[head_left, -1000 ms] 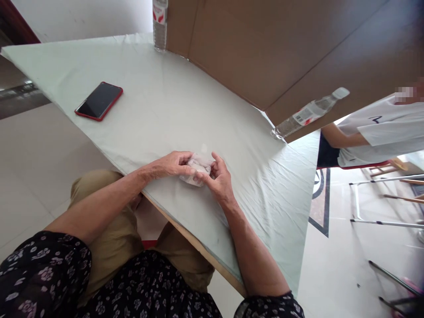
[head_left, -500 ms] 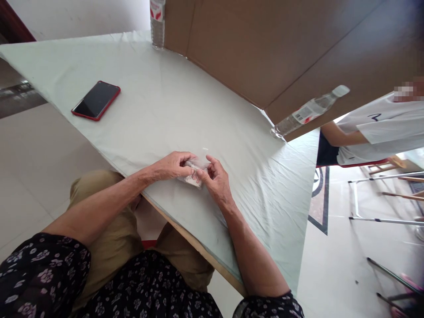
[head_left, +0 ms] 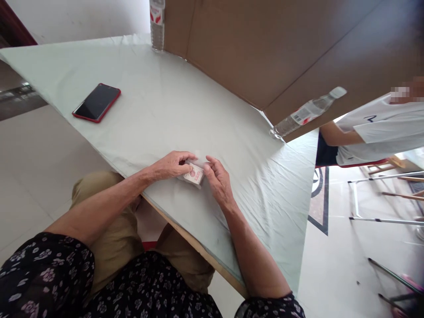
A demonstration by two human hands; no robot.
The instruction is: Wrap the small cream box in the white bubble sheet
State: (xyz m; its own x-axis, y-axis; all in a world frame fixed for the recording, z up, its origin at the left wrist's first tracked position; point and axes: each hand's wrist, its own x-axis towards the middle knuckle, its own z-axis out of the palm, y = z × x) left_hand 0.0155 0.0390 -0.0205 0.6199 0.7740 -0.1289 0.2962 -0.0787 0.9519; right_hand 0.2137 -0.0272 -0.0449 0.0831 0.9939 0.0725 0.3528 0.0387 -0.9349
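Left grip: left hand (head_left: 175,164) grasps the small box (head_left: 194,174) at its left end, thumb on top, fingers along the far side.
Right grip: right hand (head_left: 217,179) has thumb and forefinger parted beside the box; whether it pinches the clear film (head_left: 199,160) cannot be told.
Change: the right thumb, over the box half a second ago, is now off its face, and more red print shows.
Box: pale, straight-edged block, low over the near side of the table.
Film: thin, see-through, beyond the box.
Cloth (head_left: 142,106): pale green, smooth at left, finely creased at right.
Phone (head_left: 97,103): flat, dark glass, red case.
Beyond: brown panel (head_left: 232,48), ribbed clear bottle (head_left: 157,28), leaning bottle (head_left: 306,115).
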